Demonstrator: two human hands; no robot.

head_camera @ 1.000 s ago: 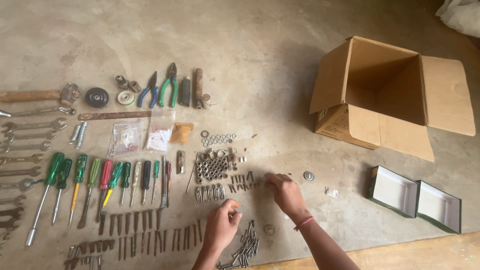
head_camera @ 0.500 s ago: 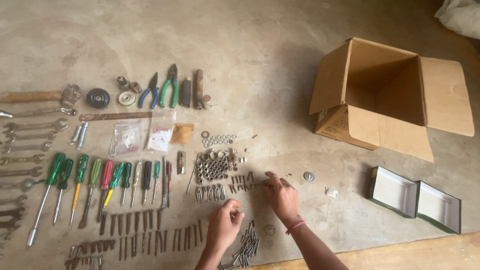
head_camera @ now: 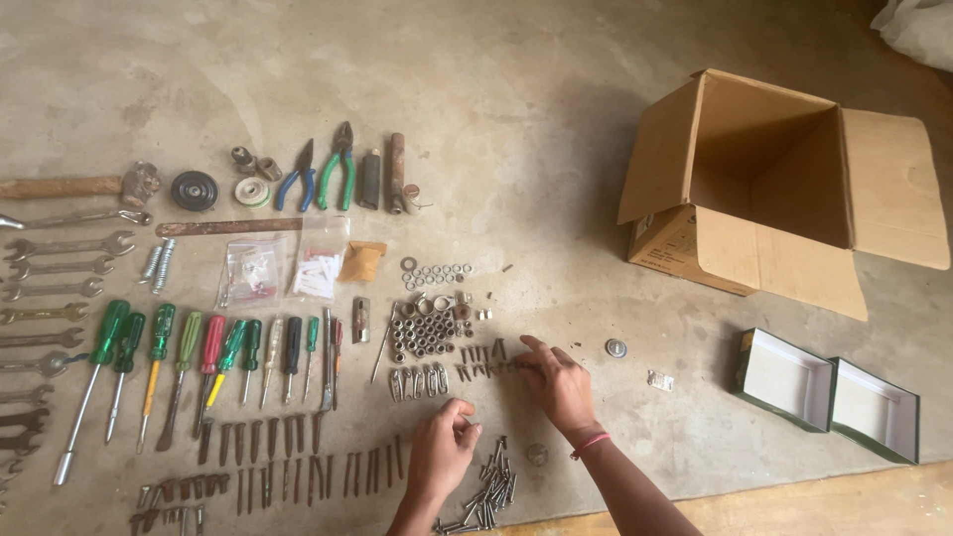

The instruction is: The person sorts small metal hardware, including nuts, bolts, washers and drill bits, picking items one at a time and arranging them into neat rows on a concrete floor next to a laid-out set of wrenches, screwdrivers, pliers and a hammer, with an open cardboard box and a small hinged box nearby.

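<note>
Head view: on the concrete floor [head_camera: 556,129] tools and hardware lie sorted in rows. The right hand [head_camera: 561,382], fingers spread narrow and flat, touches the end of a short row of small screws [head_camera: 483,357] just beside the nuts [head_camera: 425,335]; whether it pinches one I cannot tell. The left hand [head_camera: 444,449] is curled, thumb against fingertips as if pinching something tiny, just left of a loose pile of screws [head_camera: 488,493]. Screwdrivers [head_camera: 189,357] lie well left; an open cardboard box [head_camera: 764,189] stands to the right. The step looks like laying screws out in line; the next move would call for a careful pinch and neat placing beside the last one
</note>
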